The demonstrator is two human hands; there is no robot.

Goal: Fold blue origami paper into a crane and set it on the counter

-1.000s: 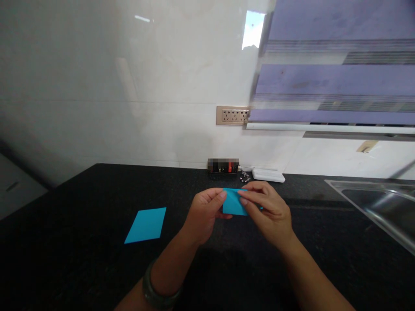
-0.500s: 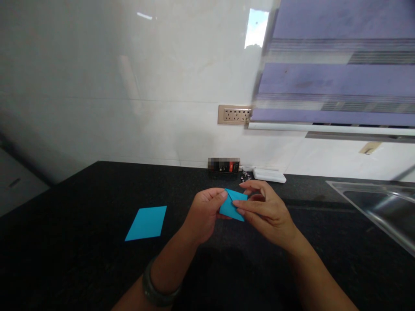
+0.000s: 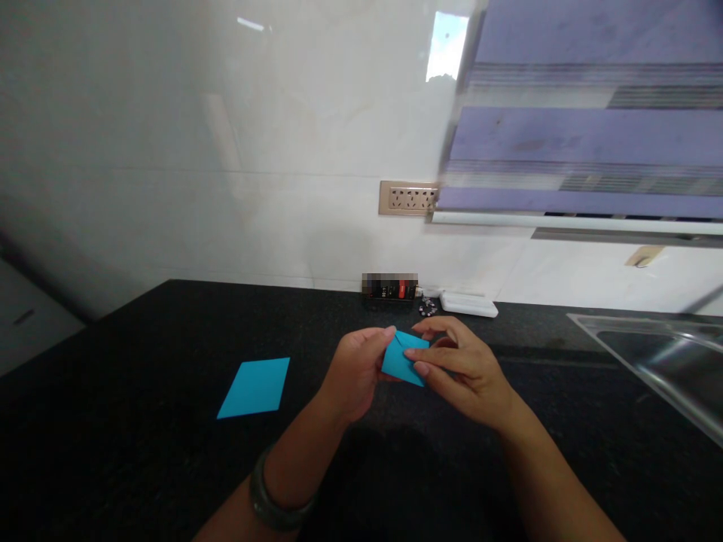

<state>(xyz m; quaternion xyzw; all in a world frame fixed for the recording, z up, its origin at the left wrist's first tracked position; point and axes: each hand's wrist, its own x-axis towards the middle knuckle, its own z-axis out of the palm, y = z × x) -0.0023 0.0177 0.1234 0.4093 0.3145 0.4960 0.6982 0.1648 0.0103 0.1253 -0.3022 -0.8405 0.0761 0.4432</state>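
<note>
A small folded piece of blue paper (image 3: pixel 402 367) is held up above the dark counter, a diagonal flap edge showing near its top. My left hand (image 3: pixel 358 373) grips its left side, thumb at the upper left corner and the other fingers mostly behind it. On the right side, my right hand (image 3: pixel 468 369) pinches the paper, with fingertips pressed on the front face and another finger at the top right edge. A flat sheet of blue paper (image 3: pixel 255 388) lies on the counter to the left, apart from both hands.
Along the wall on the black counter (image 3: pixel 158 339) stand a dark box (image 3: pixel 389 289), a small dark beaded item (image 3: pixel 428 306) and a white flat object (image 3: pixel 468 304). A metal sink (image 3: pixel 666 361) is set in at the right. A socket panel (image 3: pixel 407 199) is on the wall.
My left thumb has shifted slightly up toward the paper's top corner, and the flap lies a little flatter. The right hand stays nearly in place, and the loose sheet has not moved.
</note>
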